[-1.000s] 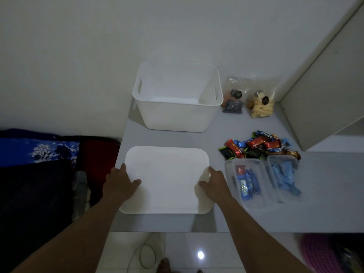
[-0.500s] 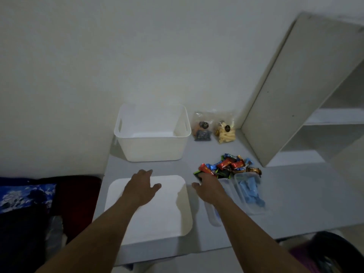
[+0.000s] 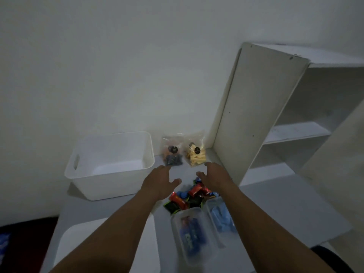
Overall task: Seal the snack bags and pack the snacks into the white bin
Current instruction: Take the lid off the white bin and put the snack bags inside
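The white bin (image 3: 110,174) stands open and looks bare inside at the back left of the grey table. To its right, against the wall, stand two clear snack bags: one with dark snacks (image 3: 171,154) and one with yellow sticks (image 3: 195,155). My left hand (image 3: 158,183) is stretched out with fingers apart, its tips just short of the dark bag. My right hand (image 3: 213,175) is also open, its fingertips close to the yellow bag. Neither hand holds anything. A pile of wrapped candies (image 3: 187,198) lies below my hands.
Two clear plastic tubs, one holding blue and red bars (image 3: 190,233) and one holding light blue packets (image 3: 221,215), sit near the table's front. The bin's white lid (image 3: 65,251) lies flat at the front left. A white shelf unit (image 3: 275,119) stands on the right.
Both hands left the white lid and moved forward across the table toward the two snack bags. The camera tilted upward, showing more wall and shelf.
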A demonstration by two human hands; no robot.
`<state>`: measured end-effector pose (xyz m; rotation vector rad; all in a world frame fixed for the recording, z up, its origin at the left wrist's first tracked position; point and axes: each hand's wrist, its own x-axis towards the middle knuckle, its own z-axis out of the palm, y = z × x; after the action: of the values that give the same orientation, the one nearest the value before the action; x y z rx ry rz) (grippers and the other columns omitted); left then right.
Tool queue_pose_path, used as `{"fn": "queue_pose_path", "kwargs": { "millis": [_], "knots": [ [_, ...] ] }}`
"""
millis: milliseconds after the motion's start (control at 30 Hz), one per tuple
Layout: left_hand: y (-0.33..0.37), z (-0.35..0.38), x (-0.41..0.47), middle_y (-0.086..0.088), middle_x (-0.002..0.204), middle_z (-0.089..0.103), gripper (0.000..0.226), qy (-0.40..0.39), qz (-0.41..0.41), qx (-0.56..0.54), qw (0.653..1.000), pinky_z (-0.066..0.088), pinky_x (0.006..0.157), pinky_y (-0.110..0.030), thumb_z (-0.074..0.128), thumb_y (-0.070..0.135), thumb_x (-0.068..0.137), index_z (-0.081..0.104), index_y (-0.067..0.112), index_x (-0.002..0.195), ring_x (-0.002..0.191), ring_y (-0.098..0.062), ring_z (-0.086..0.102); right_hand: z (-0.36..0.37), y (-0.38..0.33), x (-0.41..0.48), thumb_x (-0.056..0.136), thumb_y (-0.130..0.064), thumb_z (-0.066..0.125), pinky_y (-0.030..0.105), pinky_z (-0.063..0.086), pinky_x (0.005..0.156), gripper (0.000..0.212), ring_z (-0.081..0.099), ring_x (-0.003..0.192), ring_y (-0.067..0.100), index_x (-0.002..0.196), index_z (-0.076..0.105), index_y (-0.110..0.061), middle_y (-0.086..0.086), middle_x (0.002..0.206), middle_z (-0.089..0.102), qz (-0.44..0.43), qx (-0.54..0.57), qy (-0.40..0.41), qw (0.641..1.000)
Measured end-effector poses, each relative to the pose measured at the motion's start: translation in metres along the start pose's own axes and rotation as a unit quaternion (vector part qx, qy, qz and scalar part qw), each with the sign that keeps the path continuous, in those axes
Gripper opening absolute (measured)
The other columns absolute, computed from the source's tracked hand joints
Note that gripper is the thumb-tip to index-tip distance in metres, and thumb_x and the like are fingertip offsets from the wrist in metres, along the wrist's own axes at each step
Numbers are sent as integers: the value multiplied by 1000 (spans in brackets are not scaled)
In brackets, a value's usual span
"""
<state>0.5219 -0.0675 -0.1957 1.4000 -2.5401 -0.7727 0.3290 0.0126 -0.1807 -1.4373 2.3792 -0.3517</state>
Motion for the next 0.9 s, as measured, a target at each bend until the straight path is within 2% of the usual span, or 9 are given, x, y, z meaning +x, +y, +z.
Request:
{"fn": "queue_pose_path", "kwargs": {
  "millis": [167, 300, 400, 467, 600, 733, 900],
  "knots": [
    [28, 11, 63, -5, 147, 45, 72, 25, -12, -36, 999, 40, 107, -37, 56, 57, 88, 37, 22, 148, 132, -25, 44, -17, 32, 64, 96, -47, 53, 38, 43, 100, 58, 50, 125, 31, 136, 48, -5, 16, 138, 52, -33, 3, 11, 999],
    [33, 16, 124, -3, 124, 60, 59, 59, -42, -72, 995, 49, 93, -35, 62, 58, 82, 55, 25, 129, 112, -24, 57, -26, 54, 127, 95, -47, 55, 38, 45, 97, 55, 52, 122, 30, 134, 50, -8, 13, 134, 54, -52, 4, 6, 999],
    [26, 25, 162, -6, 122, 61, 56, 81, -61, -82, 991, 47, 92, -36, 62, 56, 81, 55, 25, 128, 113, -27, 56, -19, 69, 175, 91, -52, 56, 41, 50, 92, 53, 56, 115, 31, 124, 54, -11, 12, 123, 59, -51, 10, -5, 999],
    [16, 34, 181, -11, 126, 58, 62, 96, -97, -71, 988, 44, 94, -39, 61, 55, 84, 52, 17, 132, 118, -31, 54, -10, 76, 203, 90, -52, 56, 41, 50, 90, 52, 56, 114, 32, 120, 54, -11, 12, 119, 60, -56, 9, -8, 998],
    [-3, 52, 215, -15, 130, 55, 63, 126, -164, -72, 976, 44, 97, -41, 63, 48, 86, 49, 8, 133, 120, -34, 52, 9, 85, 249, 91, -48, 59, 42, 40, 107, 76, 43, 134, 33, 149, 31, -8, 15, 148, 42, -30, 63, -12, 997],
    [-24, 68, 242, -17, 137, 51, 64, 155, -207, -91, 962, 43, 102, -43, 59, 42, 91, 41, 7, 142, 127, -35, 47, 31, 89, 285, 91, -45, 62, 44, 40, 109, 80, 41, 136, 34, 152, 25, -10, 15, 151, 39, -5, 121, 22, 992],
    [-28, 84, 267, -16, 132, 59, 50, 232, -244, -218, 916, 43, 101, -37, 60, 25, 93, 48, 8, 138, 120, -33, 56, 56, 90, 305, 91, -42, 64, 38, 42, 102, 78, 46, 133, 30, 153, 24, -17, 11, 150, 41, -1, 219, 69, 973]
  ]
}}
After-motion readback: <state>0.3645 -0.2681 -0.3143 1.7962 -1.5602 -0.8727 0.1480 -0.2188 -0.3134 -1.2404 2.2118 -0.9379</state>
